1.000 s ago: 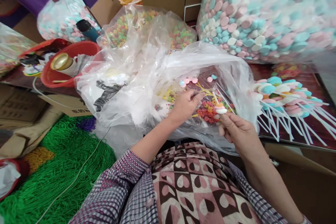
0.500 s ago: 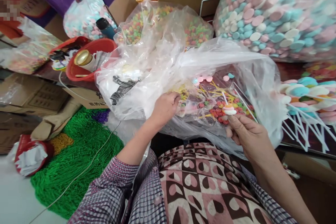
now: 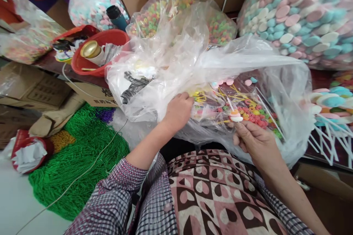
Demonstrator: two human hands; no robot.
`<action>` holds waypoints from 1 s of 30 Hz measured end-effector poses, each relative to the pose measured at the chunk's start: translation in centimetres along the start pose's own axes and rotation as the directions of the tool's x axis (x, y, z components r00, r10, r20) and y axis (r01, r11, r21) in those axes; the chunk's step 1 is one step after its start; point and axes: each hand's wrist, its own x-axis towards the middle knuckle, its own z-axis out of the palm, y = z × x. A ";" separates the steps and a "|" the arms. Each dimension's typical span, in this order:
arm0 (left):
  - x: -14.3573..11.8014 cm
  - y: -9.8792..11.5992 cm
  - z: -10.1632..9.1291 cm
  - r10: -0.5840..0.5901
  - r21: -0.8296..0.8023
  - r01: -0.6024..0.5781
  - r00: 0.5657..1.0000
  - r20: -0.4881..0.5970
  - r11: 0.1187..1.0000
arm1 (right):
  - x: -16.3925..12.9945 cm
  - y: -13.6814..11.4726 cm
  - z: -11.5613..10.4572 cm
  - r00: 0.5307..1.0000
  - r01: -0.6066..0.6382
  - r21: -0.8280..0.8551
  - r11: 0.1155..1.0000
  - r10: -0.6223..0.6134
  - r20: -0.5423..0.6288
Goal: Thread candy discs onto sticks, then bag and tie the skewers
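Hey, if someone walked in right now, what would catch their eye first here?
Probably the huge clear bag of pastel discs at upper right, and the green bead pile on the floor at lower left. In the middle, the right hand holds a white stick with stacked candy, while the left hand reaches into an open plastic bag of colourful rings.

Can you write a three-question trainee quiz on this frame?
1. True or false: the right hand pinches a white stick threaded with candy pieces.
2. What does the left hand reach into? A) the red bowl B) the clear plastic bag C) a cardboard box
3. Fill in: the heap on the floor at the person's left is made of ____ beads.

Key: 1 true; 2 B; 3 green.
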 end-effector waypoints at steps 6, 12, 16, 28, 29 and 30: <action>2.8 0.6 1.4 -0.052 -0.046 0.053 0.999 0.010 0.998 | -0.1 0.1 0.5 0.996 0.022 -0.086 0.996 -0.015 0.091; 3.1 0.2 1.2 -0.129 -0.225 0.111 0.989 -0.067 0.968 | -0.2 -1.0 1.0 0.990 0.011 -0.110 0.994 0.004 0.140; 1.9 1.4 0.3 -0.154 -0.765 0.026 0.983 -0.097 0.644 | 0.0 -1.5 1.1 0.984 -0.004 -0.116 0.993 0.025 0.179; 1.7 4.2 0.9 -0.128 -0.978 0.068 0.987 0.094 -0.197 | 0.0 -0.6 0.5 0.981 0.100 -0.244 0.964 -0.055 0.187; 1.6 4.3 1.0 -0.123 -0.988 0.037 0.991 0.056 -0.148 | 0.0 -0.5 0.4 0.980 0.098 -0.240 0.966 -0.053 0.190; 1.4 4.4 1.0 -0.119 -0.998 -0.008 0.993 0.000 -0.065 | 0.1 -0.5 0.4 0.980 0.091 -0.230 0.969 -0.046 0.192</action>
